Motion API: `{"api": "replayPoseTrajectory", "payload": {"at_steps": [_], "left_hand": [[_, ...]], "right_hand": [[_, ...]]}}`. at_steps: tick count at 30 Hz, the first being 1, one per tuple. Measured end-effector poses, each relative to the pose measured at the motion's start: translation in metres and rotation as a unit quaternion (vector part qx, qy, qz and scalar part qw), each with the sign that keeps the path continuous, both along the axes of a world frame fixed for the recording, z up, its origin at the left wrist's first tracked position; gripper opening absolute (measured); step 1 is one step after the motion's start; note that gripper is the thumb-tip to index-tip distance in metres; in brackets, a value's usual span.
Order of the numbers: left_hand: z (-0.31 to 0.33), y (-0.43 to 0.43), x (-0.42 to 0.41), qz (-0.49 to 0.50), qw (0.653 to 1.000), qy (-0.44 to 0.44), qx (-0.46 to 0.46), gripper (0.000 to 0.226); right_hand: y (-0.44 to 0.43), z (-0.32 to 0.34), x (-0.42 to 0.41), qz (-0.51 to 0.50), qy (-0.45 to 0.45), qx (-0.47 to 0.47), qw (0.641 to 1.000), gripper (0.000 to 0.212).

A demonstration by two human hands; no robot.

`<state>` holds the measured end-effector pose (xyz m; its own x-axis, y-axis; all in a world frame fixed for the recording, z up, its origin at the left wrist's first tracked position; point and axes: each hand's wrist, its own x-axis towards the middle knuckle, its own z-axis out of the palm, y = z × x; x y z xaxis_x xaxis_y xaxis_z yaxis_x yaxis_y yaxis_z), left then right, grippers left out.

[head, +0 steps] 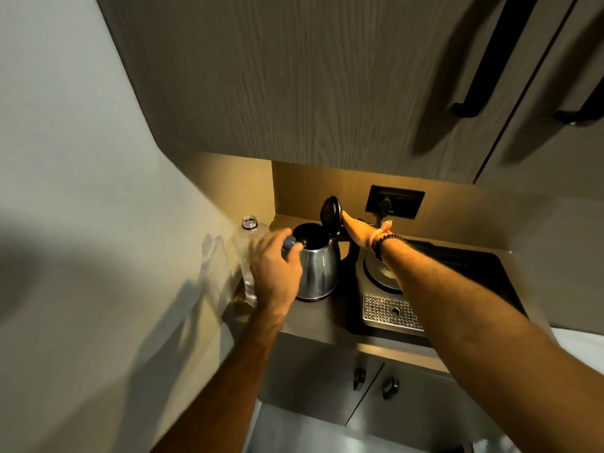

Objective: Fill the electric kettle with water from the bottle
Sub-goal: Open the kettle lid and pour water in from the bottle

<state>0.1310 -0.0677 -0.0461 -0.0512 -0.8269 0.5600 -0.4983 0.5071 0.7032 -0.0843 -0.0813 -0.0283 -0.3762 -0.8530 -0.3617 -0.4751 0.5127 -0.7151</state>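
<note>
A steel electric kettle (318, 273) stands on the counter, and its black lid (330, 212) is raised upright, showing a dark inside. To its left, against the wall, a clear plastic bottle (250, 233) stands upright with its neck uncapped. My left hand (274, 273) is in front of the bottle and next to the kettle's spout, pinching a small bluish bottle cap (289, 245) in its fingers. My right hand (359, 232) reaches behind the kettle with its fingers stretched out, fingertips touching the back of the raised lid.
A black coffee machine with a perforated metal drip tray (389, 312) sits right of the kettle. A dark wall socket (394, 201) is on the back panel. Wooden upper cabinets (327, 76) hang low overhead. Cupboard doors with knobs (359, 377) lie under the counter (313, 322).
</note>
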Motion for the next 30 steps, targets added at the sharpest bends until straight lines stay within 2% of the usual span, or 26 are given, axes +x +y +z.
{"api": "replayPoseTrajectory", "payload": {"at_steps": [3,6,10,12,15,18,21,22,24,26,30], "left_hand": [[-0.055,0.018,-0.011,-0.061,0.987,-0.073,0.133,0.031],[-0.099,0.026,-0.014,-0.059,0.96,-0.136,0.239,0.029],[-0.131,0.028,-0.014,-0.028,0.928,-0.244,0.281,0.027],[-0.136,0.026,-0.012,-0.028,0.924,-0.257,0.283,0.032],[-0.133,0.027,-0.005,-0.024,0.94,-0.218,0.263,0.039],[-0.12,0.027,0.009,0.052,0.984,-0.087,0.147,0.047],[-0.106,0.011,0.024,0.181,0.983,-0.003,0.028,0.076],[-0.101,0.002,0.026,0.2,0.979,0.02,0.024,0.085],[-0.091,-0.016,0.027,0.192,0.978,0.047,0.069,0.1],[-0.083,-0.031,0.025,0.143,0.978,0.062,0.139,0.109],[-0.079,-0.052,0.022,0.105,0.972,0.084,0.193,0.089]], "right_hand": [[0.001,-0.001,-0.001,0.018,0.015,0.004,1.0,0.08],[0.002,0.002,-0.001,0.026,0.012,0.001,1.0,0.079],[0.001,-0.001,-0.003,0.042,0.0,-0.006,0.999,0.078],[-0.001,-0.002,-0.004,0.053,0.006,-0.015,0.998,0.076],[-0.002,-0.008,-0.004,0.055,0.022,-0.031,0.998,0.077],[-0.002,-0.01,-0.006,0.065,0.038,-0.045,0.996,0.083],[-0.004,-0.009,-0.007,0.131,0.121,-0.064,0.982,0.057],[-0.007,-0.012,-0.01,0.135,0.162,-0.057,0.976,0.049],[-0.009,-0.018,-0.015,0.137,0.251,-0.035,0.958,0.059],[-0.008,-0.022,-0.018,0.114,0.306,-0.017,0.945,0.064],[-0.009,-0.028,-0.022,0.07,0.342,-0.018,0.937,0.064]]}}
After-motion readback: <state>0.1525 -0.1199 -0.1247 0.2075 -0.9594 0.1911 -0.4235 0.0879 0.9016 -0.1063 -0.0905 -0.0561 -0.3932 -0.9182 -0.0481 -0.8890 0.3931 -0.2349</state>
